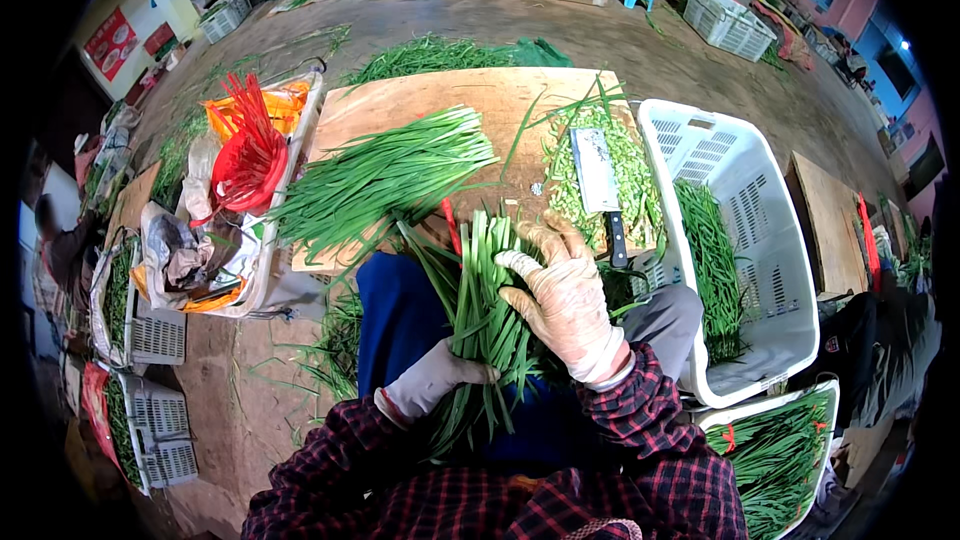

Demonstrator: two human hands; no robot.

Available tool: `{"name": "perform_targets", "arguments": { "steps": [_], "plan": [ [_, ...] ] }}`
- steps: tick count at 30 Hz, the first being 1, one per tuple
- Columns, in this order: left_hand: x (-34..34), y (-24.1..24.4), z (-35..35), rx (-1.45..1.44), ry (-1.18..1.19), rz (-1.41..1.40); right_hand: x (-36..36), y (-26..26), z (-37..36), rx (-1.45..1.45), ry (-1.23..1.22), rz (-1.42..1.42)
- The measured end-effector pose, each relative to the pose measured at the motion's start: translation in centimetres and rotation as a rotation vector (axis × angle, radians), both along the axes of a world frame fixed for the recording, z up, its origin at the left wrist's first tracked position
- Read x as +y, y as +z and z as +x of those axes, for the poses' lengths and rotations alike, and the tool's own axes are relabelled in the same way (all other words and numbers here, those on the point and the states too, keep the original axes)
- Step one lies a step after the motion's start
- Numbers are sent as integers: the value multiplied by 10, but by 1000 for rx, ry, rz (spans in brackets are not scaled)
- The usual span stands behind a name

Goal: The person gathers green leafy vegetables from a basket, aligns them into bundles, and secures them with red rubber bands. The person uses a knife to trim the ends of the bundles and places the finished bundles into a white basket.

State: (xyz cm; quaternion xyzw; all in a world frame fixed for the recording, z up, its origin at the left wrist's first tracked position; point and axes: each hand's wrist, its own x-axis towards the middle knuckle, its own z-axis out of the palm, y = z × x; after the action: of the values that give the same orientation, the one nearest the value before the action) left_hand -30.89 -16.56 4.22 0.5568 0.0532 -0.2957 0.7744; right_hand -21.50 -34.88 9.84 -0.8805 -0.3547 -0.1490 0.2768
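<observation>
My left hand (439, 382), in a pale glove, is closed around the lower leafy part of a bunch of garlic chives (487, 300) above my lap. My gloved right hand (562, 292) rests against the bunch's upper right side, fingers bent and partly spread near the pale stem ends. Beyond them stands a wooden board (420, 90). On its left lies a larger pile of garlic chives (390, 172), stems pointing right. A cleaver (595, 169) with a black handle lies on chopped stem ends (566, 195) at the board's right. A red strip (451, 226) sticks up behind the bunch.
To the right stands a white plastic crate (780, 270) with chives inside, and another crate (832, 420) of bundled chives is nearer me. On the left, a white crate (259, 292) holds bags and a red container (255, 172) of red ties. More greens (427, 56) lie behind the board.
</observation>
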Motion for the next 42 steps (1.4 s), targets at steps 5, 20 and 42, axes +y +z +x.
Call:
{"name": "perform_targets", "arguments": {
  "steps": [5,20,42],
  "plan": [
    [6,-7,-3,-12,15,-13,7,20,-3,-22,74,7],
    [2,-4,-5,14,-128,-80,7,8,116,119,-225,508],
    [-2,-6,-9,24,142,37,6,-17,16,305,1,-100]
  ]
}}
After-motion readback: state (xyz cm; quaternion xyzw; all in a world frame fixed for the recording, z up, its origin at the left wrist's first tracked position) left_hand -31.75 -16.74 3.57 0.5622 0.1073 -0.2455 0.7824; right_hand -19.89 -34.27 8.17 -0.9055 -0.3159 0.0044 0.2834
